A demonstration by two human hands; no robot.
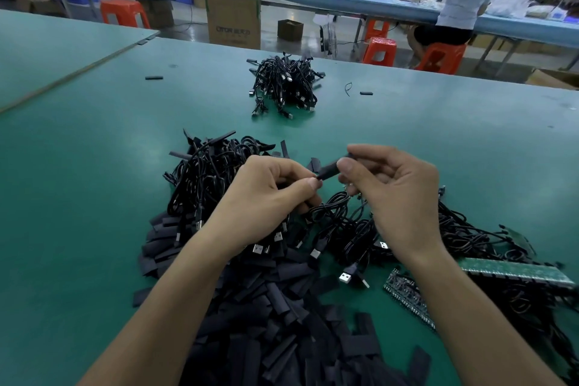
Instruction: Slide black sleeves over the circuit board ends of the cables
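Note:
My right hand (394, 197) pinches a black sleeve (329, 170) between thumb and fingers. My left hand (269, 197) pinches a thin black cable end at the sleeve's lower left tip, just above the table. Whether the circuit board end is inside the sleeve is hidden. A heap of flat black sleeves (282, 307) lies under my forearms. Tangled black USB cables (206, 178) spread behind and below my hands, and more cables (470, 238) lie to the right.
A separate pile of black cables (285, 84) sits farther back on the green table (94, 197). Green circuit board strips (513, 269) lie at the right. Stray sleeves (154, 77) lie at the back. A person sits at a blue bench (391, 6) beyond, with red stools (123, 12).

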